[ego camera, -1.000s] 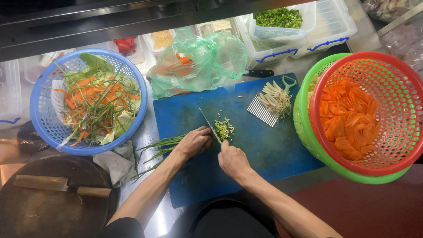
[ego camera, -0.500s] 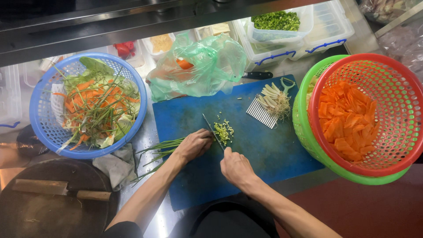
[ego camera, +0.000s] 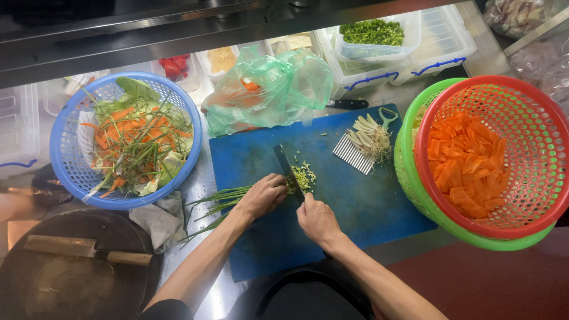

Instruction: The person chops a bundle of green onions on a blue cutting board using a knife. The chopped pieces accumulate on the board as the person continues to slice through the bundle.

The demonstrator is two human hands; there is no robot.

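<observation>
As I read the head view, I take the blue cutting board [ego camera: 355, 207] as my landmark. My left hand [ego camera: 264, 195] lies on the board's left part, fingers curled down on a bunch of green onion stalks [ego camera: 216, 201] whose ends trail off the board's left edge. My right hand [ego camera: 317, 219] is clenched around the handle of a knife [ego camera: 287, 169], blade tip pointing to the board's far edge and set against the stalks. A small heap of chopped green onion [ego camera: 305, 175] lies just right of the blade. On the board's far right corner I note a crinkle cutter [ego camera: 352, 155] touching trimmed white roots [ego camera: 370, 136]. Left of the board stands a blue basket [ego camera: 71, 172] of vegetable scraps; right of it, a red basket [ego camera: 533, 106] of carrot slices nested in a green basket [ego camera: 415, 189]. Beyond the board lies a green plastic bag [ego camera: 278, 89].
</observation>
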